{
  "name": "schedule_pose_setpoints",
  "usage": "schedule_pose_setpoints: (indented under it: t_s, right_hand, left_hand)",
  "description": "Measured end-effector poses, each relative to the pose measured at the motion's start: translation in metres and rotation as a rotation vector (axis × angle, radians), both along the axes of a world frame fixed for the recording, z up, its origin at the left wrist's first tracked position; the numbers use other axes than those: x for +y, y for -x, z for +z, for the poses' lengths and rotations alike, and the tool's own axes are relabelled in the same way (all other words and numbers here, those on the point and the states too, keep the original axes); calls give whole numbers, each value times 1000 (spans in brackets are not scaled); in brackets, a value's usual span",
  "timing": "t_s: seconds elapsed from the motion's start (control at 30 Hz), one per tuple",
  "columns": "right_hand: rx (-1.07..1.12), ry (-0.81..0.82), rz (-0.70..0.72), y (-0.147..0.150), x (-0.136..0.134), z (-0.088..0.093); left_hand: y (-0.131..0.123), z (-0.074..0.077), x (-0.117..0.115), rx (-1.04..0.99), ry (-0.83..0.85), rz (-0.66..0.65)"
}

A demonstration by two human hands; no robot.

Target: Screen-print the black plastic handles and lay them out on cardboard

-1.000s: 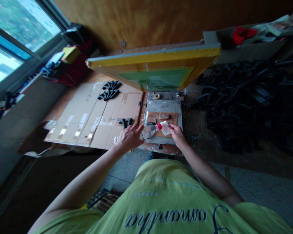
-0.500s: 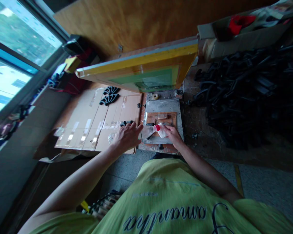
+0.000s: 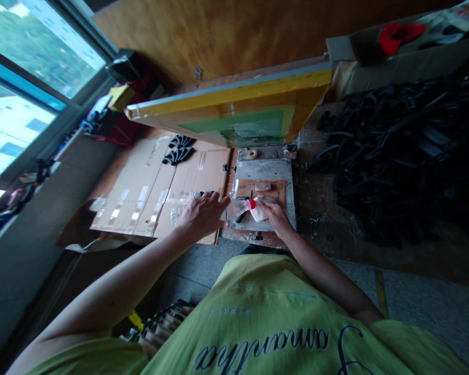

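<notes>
My left hand (image 3: 205, 212) is wrapped round a clear plastic bottle (image 3: 236, 208), which lies tilted on its side with its red cap (image 3: 250, 204) toward the right. In my right hand (image 3: 275, 214) is a white cloth (image 3: 260, 209), bunched up and touching the capped end. Both hands are over a grey metal plate (image 3: 258, 167) carrying a brown board (image 3: 280, 191) with a small block (image 3: 263, 186) on it. A dark part shows under the bottle, its shape partly hidden.
Behind the plate a yellow-edged screen frame (image 3: 234, 99) stands tilted up. Flat cardboard (image 3: 140, 177) at the left bears black curved parts (image 3: 179, 155). A large heap of black parts (image 3: 398, 156) is at the right, below an open carton (image 3: 406, 65). A tape roll (image 3: 251, 153) sits behind the board.
The view has shifted slightly. My hands, the bottle and the cloth keep nearly the same positions over the plate.
</notes>
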State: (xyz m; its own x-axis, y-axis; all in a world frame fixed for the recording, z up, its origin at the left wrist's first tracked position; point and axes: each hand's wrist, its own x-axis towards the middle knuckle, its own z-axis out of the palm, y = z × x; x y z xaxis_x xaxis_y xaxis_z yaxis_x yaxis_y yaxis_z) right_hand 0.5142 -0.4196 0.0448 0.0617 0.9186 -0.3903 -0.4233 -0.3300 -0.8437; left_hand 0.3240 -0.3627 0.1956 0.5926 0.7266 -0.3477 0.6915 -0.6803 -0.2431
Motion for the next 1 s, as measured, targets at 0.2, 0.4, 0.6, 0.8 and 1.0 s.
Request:
schedule_pose_setpoints:
  t_s: [0.2,0.4,0.6,0.8,1.0]
  right_hand:
    - [16,21,9,1,2,3]
    - [11,23,-23,-2,6,3]
    - [46,48,-27,-3,6,2]
    - [101,26,-44,-7,11,11]
    - [119,61,-101,-4,17,20]
  left_hand:
    - [1,3,-2,-3,13,11]
    - [6,-2,-2,7,24,-7]
    - [19,-22,18,-171,93,100]
    - [51,-57,50,-571,398,295]
    - [82,-83,94,-974,724,567]
